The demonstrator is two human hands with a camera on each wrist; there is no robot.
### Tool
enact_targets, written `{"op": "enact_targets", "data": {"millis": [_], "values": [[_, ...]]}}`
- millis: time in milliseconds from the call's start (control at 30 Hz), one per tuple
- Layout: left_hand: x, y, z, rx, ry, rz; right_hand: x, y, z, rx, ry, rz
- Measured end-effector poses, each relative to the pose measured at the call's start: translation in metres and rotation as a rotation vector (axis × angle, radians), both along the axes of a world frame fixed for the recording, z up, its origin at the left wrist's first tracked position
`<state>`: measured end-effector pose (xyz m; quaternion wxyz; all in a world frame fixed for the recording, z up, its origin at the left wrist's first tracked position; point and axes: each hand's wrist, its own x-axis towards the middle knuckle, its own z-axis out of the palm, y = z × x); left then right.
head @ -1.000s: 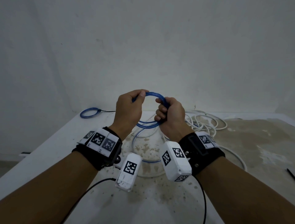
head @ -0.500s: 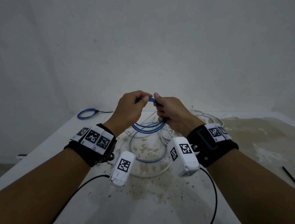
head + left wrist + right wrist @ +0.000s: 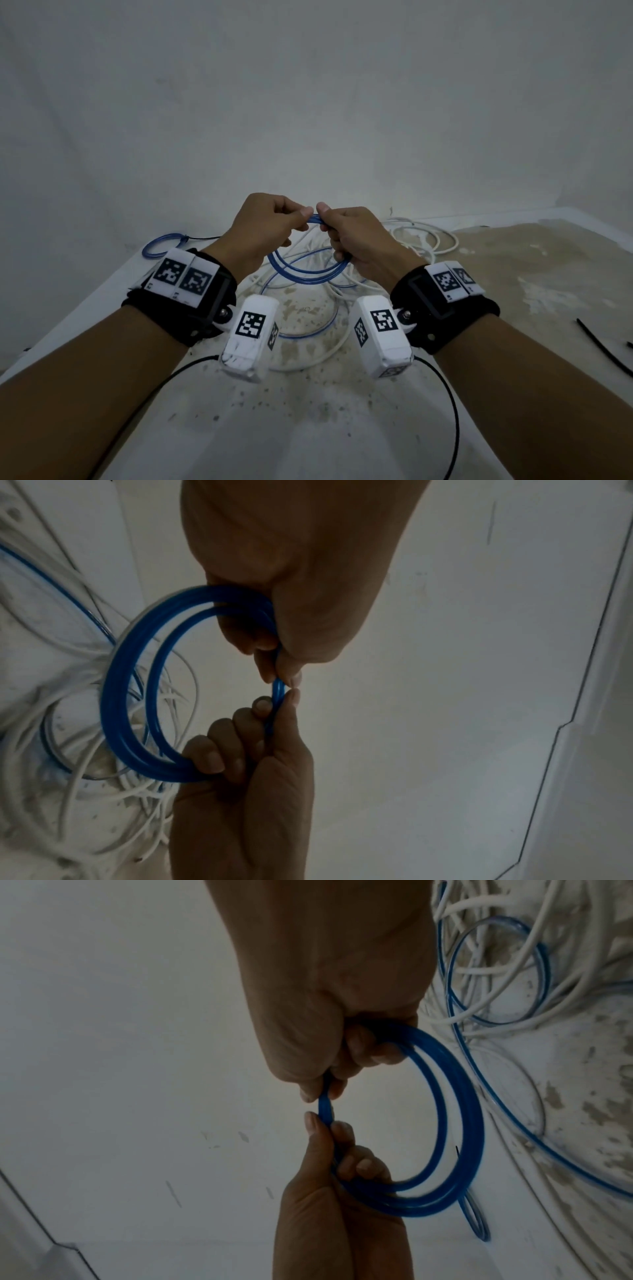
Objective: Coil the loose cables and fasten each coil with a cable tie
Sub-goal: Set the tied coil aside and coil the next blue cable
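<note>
— Both hands had drawn together since a second before: the left hand (image 3: 263, 229) and right hand (image 3: 356, 240), which had gripped opposite sides of the blue coil (image 3: 308, 270), now met thumb to thumb at its 12 o'clock point.

— And how were they holding it?

— Each was closed round the strands, thumb and forefinger pinching the top arc while the other fingers curled round the loops lower down. The coil hung in the air above the tabletop (image 3: 308, 428), over the loose white cables (image 3: 421, 236).

— What did that mean for the job?

— Probably that the loops were gathered and being squared up, ready for binding. A tail of blue cable (image 3: 308, 334) lay on the tabletop below, so some winding may have remained. One finished blue coil (image 3: 164, 244) sat at 10 o'clock, and a black cable tie (image 3: 603, 349) at 3 o'clock.
</note>
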<state>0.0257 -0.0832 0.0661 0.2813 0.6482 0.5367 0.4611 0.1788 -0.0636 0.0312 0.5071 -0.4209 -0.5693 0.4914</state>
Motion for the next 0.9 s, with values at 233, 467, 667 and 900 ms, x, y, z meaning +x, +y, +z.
{"op": "enact_targets", "data": {"millis": [233, 467, 667, 900], "values": [[0.035, 0.001, -0.017, -0.089, -0.029, -0.047, 0.039, -0.008, -0.02, -0.025, -0.057, -0.048], [0.095, 0.005, -0.035, -0.146, -0.054, -0.143, 0.102, -0.031, -0.036, -0.199, 0.041, -0.043], [0.159, -0.005, -0.043, -0.188, -0.074, -0.272, 0.177, -0.048, -0.045, -0.159, -0.378, -0.43], [0.189, -0.015, -0.047, -0.216, -0.099, -0.363, 0.272, -0.088, -0.049, -0.355, -1.384, -0.625]]}}
